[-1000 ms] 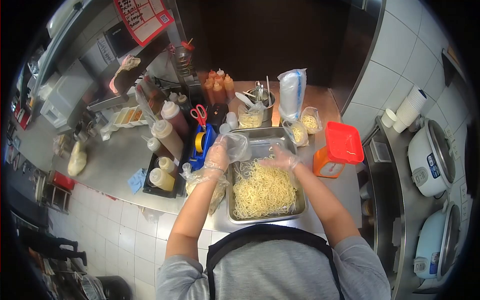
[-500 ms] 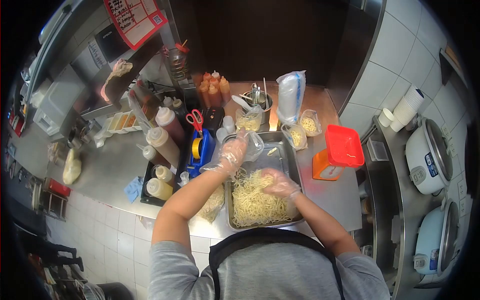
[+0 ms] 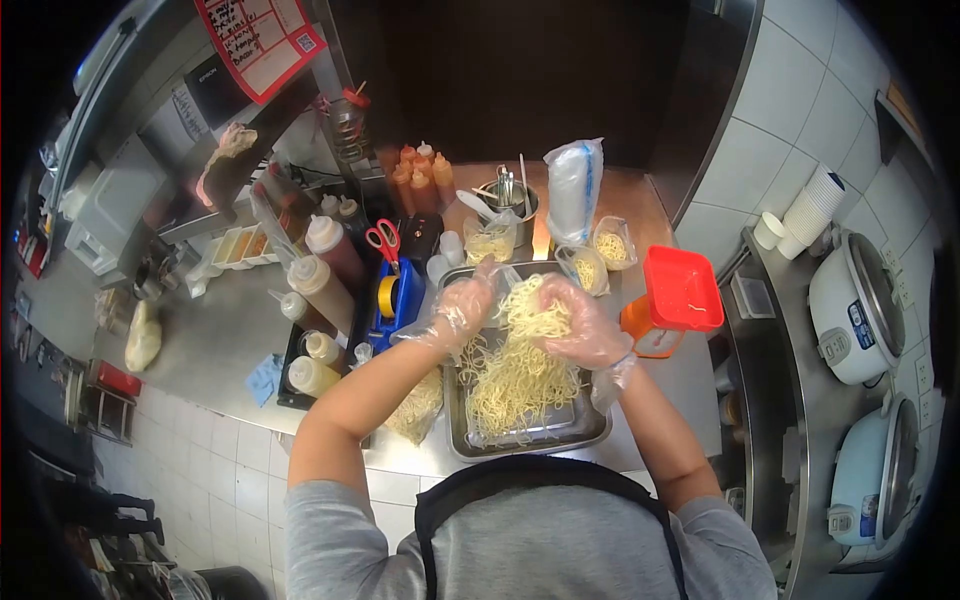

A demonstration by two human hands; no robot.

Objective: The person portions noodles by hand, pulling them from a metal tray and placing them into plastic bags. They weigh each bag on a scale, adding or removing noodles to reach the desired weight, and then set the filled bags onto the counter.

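Note:
My right hand [image 3: 586, 325], in a clear plastic glove, is closed around a clump of pale noodles [image 3: 535, 312]. Strands hang from it toward the loose noodles [image 3: 515, 398] in a metal tray [image 3: 598, 432]. Opposite it, my gloved left hand [image 3: 466, 308] grips what looks like a clear plastic bag, mostly hidden by the hand and the noodles. The raised clump is right beside that bag. Portions of noodles in clear plastic [image 3: 490, 245] sit behind the tray, with two more portions [image 3: 588, 270] at its far right corner.
An orange kitchen scale with a red pan [image 3: 684, 288] stands right of the tray. To the left are a blue tape dispenser [image 3: 398, 310], red scissors [image 3: 383, 240] and several sauce bottles [image 3: 322, 285]. A bag of noodles [image 3: 415, 408] lies against the tray's left side.
My right hand has lifted a clump of noodles from the tray and brought it up toward my left hand. More of the tray's bottom shows at the near side.

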